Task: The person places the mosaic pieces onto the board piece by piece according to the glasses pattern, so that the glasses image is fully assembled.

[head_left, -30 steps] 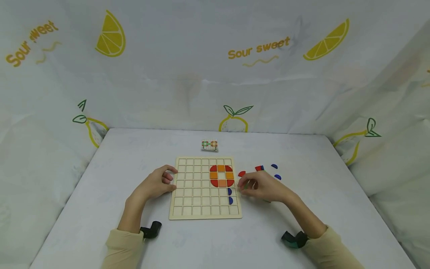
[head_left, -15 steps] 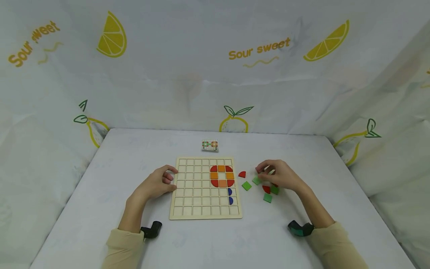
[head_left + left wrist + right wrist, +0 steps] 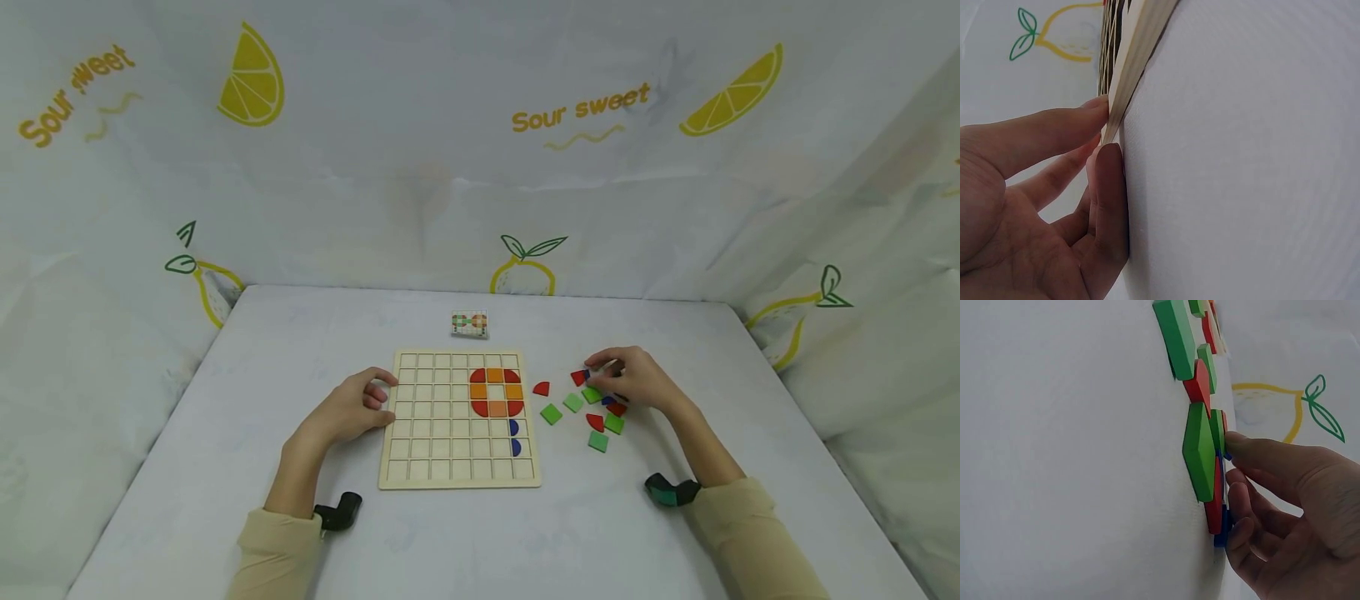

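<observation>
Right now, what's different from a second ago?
The right hand moved right and slightly farther away, from beside the board to the loose pieces; green squares it had hidden now show. I can't tell if it holds anything. The left hand stayed touching the board's left edge; the pieces on the board look unchanged.

Left arm (image 3: 295, 477), right arm (image 3: 702, 444) reach forward. Left hand (image 3: 347, 408): thumb (image 3: 375, 420), pointer finger (image 3: 378, 376) spread apart. Right hand (image 3: 636, 379): fingers (image 3: 1240, 499) bent.
</observation>
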